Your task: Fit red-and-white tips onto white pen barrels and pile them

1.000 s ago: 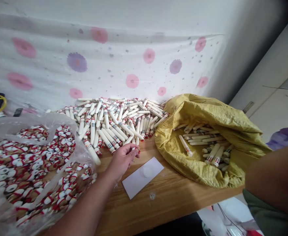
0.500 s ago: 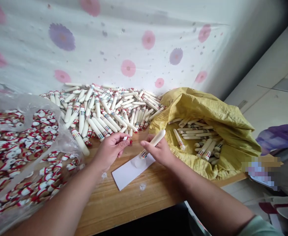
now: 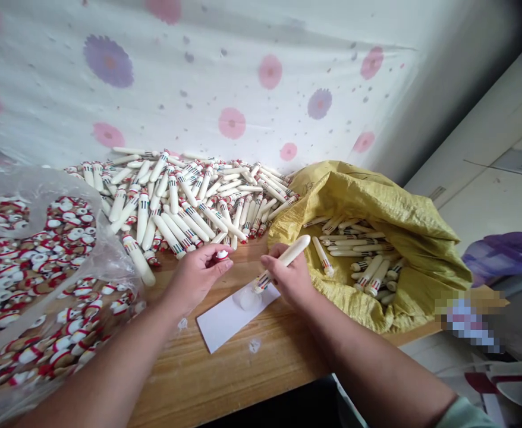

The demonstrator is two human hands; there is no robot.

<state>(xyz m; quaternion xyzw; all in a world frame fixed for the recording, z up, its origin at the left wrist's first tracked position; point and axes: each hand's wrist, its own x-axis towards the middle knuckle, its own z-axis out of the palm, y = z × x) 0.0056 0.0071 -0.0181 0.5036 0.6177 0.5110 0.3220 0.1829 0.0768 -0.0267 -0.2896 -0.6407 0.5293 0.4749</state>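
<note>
My left hand (image 3: 197, 275) pinches a small red-and-white figure topper (image 3: 222, 255) between thumb and fingers. In my right hand (image 3: 291, 278) is a thick cream multicolour pen (image 3: 295, 250), its blunt end tilted up to the right. The pen's end with the coloured sliders points down at a white card (image 3: 225, 324) on the table. A round, clear, glue-like patch (image 3: 247, 298) lies on the card just beneath that end; whether the two touch I cannot tell.
Pens with red toppers form a heap (image 3: 185, 202) along the curtained wall. A plastic bag (image 3: 104, 238) of loose toppers lies at left. The yellow woven sack (image 3: 430, 238) at right holds more pens. Bare wooden tabletop (image 3: 225, 380) shows in front.
The topper in my left hand has turned, so its white part now shows more. The pen in my right hand has shifted slightly right, and the view has moved a little.
</note>
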